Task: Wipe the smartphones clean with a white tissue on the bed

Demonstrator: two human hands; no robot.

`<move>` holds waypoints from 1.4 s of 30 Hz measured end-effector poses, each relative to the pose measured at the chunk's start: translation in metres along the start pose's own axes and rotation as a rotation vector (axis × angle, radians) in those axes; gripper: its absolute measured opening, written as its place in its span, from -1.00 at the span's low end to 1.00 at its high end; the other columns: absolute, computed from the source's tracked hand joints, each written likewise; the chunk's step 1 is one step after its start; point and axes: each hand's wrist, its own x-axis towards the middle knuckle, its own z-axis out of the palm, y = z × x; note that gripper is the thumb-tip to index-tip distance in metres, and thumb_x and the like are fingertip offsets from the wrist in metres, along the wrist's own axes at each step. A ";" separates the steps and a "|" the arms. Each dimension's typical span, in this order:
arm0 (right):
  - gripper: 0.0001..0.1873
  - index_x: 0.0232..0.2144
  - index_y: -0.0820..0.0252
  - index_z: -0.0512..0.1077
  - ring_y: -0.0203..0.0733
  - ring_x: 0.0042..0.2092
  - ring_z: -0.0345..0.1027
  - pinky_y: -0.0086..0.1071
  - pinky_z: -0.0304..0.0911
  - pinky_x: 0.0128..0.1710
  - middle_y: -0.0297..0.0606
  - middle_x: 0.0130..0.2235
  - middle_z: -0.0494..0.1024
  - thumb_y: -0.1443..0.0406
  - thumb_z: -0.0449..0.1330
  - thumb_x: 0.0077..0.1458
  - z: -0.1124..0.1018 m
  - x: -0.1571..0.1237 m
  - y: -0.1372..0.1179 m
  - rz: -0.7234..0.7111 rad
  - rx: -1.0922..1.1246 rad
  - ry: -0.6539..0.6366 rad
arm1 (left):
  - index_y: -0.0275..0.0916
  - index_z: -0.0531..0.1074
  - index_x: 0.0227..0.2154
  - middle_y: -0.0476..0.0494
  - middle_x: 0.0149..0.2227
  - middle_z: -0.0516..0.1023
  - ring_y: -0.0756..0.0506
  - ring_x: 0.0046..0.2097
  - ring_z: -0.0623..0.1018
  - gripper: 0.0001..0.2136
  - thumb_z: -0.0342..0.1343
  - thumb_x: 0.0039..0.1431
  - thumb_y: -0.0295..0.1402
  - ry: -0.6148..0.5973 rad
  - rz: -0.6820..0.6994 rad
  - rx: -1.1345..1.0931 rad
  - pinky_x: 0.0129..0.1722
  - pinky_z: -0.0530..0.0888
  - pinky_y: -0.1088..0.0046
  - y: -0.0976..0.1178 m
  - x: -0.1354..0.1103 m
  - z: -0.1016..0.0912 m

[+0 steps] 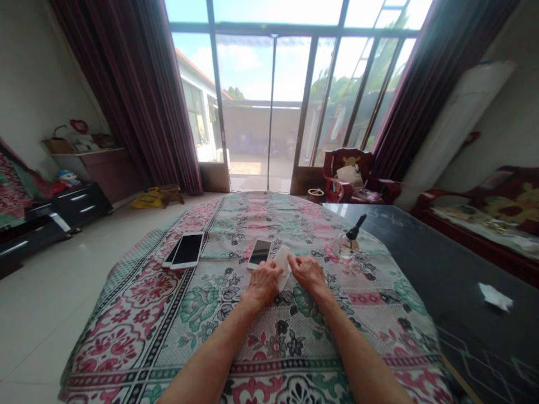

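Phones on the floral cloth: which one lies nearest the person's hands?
The single phone beside the white sheet that the left hand and right hand pinch. The other phones lie together farther left, well away from the hands.

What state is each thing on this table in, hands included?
Left hand: pinching the white sheet's left edge.
Right hand: pinching its right edge.
White sheet: held between both hands, just over the floral cloth.
Near phone: flat, face up, screen dark.
Two left phones: overlapping, top one face up, screen dark.
Spray bottle: upright, untouched.
Paper scrap: crumpled, on the bare dark tabletop.
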 end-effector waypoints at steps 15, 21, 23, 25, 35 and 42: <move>-0.54 -0.07 0.22 0.42 -0.10 -0.17 0.46 -0.39 0.19 -0.21 -0.18 -0.22 0.58 0.06 0.09 0.09 0.015 0.008 0.008 -0.018 0.244 0.020 | -0.20 0.43 -0.16 -0.19 -0.08 0.45 -0.16 -0.03 0.46 -0.72 0.07 0.13 -0.17 -0.066 -0.070 -0.100 -0.08 0.43 0.37 0.011 -0.003 -0.019; -0.72 -0.34 0.15 0.49 -0.16 -0.26 0.47 -0.43 0.19 -0.28 -0.22 -0.31 0.60 0.15 0.04 0.13 0.020 0.015 0.009 -0.031 0.207 0.053 | -0.22 0.44 -0.17 -0.18 -0.11 0.45 -0.10 -0.11 0.50 -0.78 -0.01 0.18 -0.32 0.000 -0.049 -0.099 -0.13 0.45 0.42 0.012 -0.002 -0.012; -0.74 -0.31 0.16 0.49 -0.15 -0.27 0.47 -0.42 0.18 -0.29 -0.21 -0.33 0.60 0.18 0.06 0.11 0.019 0.020 0.008 -0.032 0.157 0.019 | -0.23 0.47 -0.21 -0.19 -0.13 0.47 -0.13 -0.10 0.50 -0.79 0.02 0.15 -0.29 -0.039 -0.022 -0.081 -0.14 0.46 0.40 0.013 -0.002 -0.012; -0.71 -0.19 0.19 0.47 -0.13 -0.24 0.47 -0.42 0.19 -0.28 -0.18 -0.32 0.60 0.21 0.09 0.07 0.016 0.023 0.005 -0.016 0.113 -0.026 | -0.23 0.49 -0.26 -0.20 -0.14 0.48 -0.16 -0.08 0.50 -0.79 0.04 0.12 -0.28 -0.090 -0.009 -0.057 -0.13 0.46 0.38 0.014 -0.003 -0.015; -0.69 -0.30 0.17 0.49 -0.07 -0.18 0.44 -0.34 0.21 -0.26 -0.07 -0.16 0.52 0.11 0.08 0.05 0.013 0.018 0.003 0.008 -0.056 0.003 | -0.18 0.49 -0.17 -0.20 -0.12 0.46 -0.16 -0.12 0.52 -0.72 0.02 0.05 -0.40 -0.112 -0.025 -0.040 -0.17 0.47 0.37 0.013 -0.004 -0.016; -0.74 -0.44 0.18 0.40 -0.17 -0.35 0.40 -0.38 0.23 -0.32 -0.22 -0.39 0.51 0.11 0.09 0.03 0.024 0.024 -0.001 0.005 0.636 0.103 | -0.19 0.51 -0.25 -0.13 -0.25 0.48 -0.08 -0.21 0.52 -0.74 -0.02 0.08 -0.53 0.079 -0.066 -0.219 -0.19 0.44 0.46 0.005 0.004 0.000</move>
